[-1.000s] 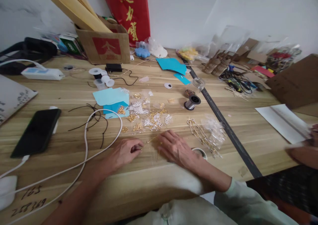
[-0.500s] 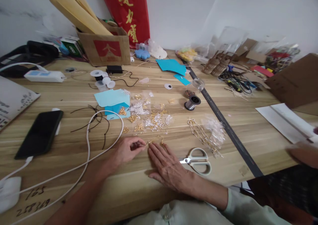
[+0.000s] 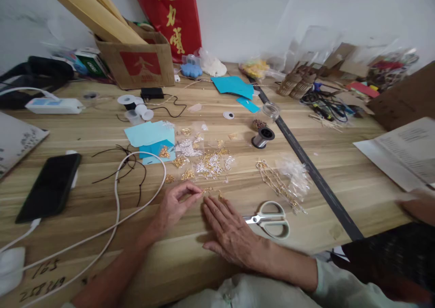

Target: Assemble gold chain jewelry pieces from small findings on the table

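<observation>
Between thumb and forefinger, my left hand [image 3: 175, 204] pinches one end of a thin gold chain [image 3: 211, 190]. My right hand [image 3: 229, 231] lies flat on the table, palm down with fingers stretched out. Its fingertips reach the chain's other end and partly cover it. Just beyond both hands is a spread of small gold and silver beads and findings [image 3: 213, 162], some in little clear bags. Cream-handled scissors [image 3: 272, 219] lie right of my right hand, the blades partly hidden under it.
Bead chains [image 3: 277, 181] and clear bags [image 3: 295, 181] lie to the right, near a wire spool [image 3: 263, 137]. A white cable [image 3: 117, 199] loops left of my left hand, by a phone [image 3: 49, 188]. Another person's hand [image 3: 419, 208] rests near papers [image 3: 408, 149] at the right edge.
My left finger and thumb have drawn the chain's end slightly up and the fingers now look straighter. My right hand stays flat. At the right, the other person's paper has been lifted or turned.
</observation>
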{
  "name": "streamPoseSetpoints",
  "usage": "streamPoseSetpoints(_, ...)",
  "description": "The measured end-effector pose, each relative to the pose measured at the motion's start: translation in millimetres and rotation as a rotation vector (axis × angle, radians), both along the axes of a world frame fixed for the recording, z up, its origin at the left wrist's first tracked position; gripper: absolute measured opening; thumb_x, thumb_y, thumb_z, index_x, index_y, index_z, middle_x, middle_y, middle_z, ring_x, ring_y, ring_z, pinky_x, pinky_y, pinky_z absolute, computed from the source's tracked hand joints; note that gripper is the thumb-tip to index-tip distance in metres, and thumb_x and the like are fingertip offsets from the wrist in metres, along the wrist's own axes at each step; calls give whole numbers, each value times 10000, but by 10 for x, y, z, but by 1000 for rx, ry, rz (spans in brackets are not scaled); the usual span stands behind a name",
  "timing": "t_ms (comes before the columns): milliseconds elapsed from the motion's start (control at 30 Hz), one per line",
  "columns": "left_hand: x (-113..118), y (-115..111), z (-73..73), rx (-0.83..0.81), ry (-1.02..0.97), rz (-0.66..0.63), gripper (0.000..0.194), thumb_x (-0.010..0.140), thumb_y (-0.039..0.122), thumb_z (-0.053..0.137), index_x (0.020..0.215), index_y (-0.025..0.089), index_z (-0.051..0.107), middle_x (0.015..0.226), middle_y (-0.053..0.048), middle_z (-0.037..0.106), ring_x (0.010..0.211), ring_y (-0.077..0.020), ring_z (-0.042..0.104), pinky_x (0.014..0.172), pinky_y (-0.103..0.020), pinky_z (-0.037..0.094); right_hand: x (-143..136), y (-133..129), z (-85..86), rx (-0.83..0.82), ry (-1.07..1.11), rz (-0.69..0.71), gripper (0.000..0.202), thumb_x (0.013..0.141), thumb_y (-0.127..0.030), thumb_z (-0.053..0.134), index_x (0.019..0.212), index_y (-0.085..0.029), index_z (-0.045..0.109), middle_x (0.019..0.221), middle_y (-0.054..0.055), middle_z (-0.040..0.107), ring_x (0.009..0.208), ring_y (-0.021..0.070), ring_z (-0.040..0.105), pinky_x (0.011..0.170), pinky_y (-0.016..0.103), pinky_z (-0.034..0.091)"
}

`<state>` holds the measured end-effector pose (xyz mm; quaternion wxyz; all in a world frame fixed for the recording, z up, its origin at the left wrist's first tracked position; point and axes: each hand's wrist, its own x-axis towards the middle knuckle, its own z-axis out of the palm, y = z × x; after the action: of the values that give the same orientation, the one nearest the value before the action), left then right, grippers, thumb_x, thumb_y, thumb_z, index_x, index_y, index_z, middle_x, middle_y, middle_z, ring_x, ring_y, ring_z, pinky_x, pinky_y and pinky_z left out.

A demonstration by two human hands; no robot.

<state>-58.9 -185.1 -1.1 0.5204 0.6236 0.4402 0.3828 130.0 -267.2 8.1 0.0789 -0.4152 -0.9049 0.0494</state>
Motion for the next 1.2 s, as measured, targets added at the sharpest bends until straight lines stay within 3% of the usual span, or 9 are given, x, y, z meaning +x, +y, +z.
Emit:
streamPoseSetpoints(167, 11, 8, 52, -15, -64, 29, 79, 735, 239, 684, 723, 164, 661, 836, -62, 723, 829, -185, 673, 798, -284, 527, 81, 143, 82, 21, 2, 37, 510, 949, -382, 478, 1355, -81, 409, 1388, 176, 463, 1321, 303, 362, 1082, 481, 316)
streamPoseSetpoints(267, 12, 21, 77, -40, -75, 65, 80, 713, 236, 700, 716, 164, 665, 830, -61, 732, 807, -184, 678, 774, -277, 533, 151, 352, 139, 6, -38, -19, 199, 926, -157, 492, 1113, -123, 552, 1084, 135, 612, 1042, 249, 541, 944, 432, 413)
streamPoseSetpoints(400, -1, 35, 79, -51, -55, 84, 100, 712, 255, 697, 722, 161, 663, 834, -63, 731, 794, -183, 675, 749, -273, 531, 263, 561, 236, -77, -115, 25, 103, 865, -62, 519, 926, -142, 544, 904, 75, 586, 844, 210, 532, 768, 351, 449)
streamPoseSetpoints(600, 4, 1, 53, 153, 116, 16, 68, 760, 227, 656, 730, 169, 674, 731, -39, 694, 707, -165, 636, 681, -263, 506, 348, 578, 272, -91, -114, 243, 116, 925, -83, 465, 926, -165, 548, 898, 55, 565, 825, 180, 523, 686, 287, 418)
streamPoseSetpoints(767, 59, -62, -8, 316, 167, -109, 69, 790, 202, 635, 740, 178, 676, 726, -42, 698, 672, -155, 629, 663, -263, 505, 312, 576, 216, -40, -132, 308, 131, 949, -111, 436, 932, -154, 558, 896, 63, 584, 853, 189, 547, 718, 296, 442)
streamPoseSetpoints(1033, 50, -135, -109, 539, 326, -263, 152, 876, 173, 539, 834, 182, 685, 762, -55, 670, 707, -156, 614, 673, -257, 491, 312, 632, 136, -75, -86, 259, 183, 980, -158, 372, 963, -140, 553, 949, 80, 592, 844, 176, 555, 736, 297, 450)
streamPoseSetpoints(1200, 48, -136, -133, 526, 304, -230, 121, 845, 179, 579, 849, 187, 700, 760, -57, 690, 704, -165, 625, 674, -264, 500, 308, 667, 133, -167, 129, 171, 123, 973, -194, 420, 939, -149, 530, 908, 54, 572, 795, 157, 540, 713, 265, 444)
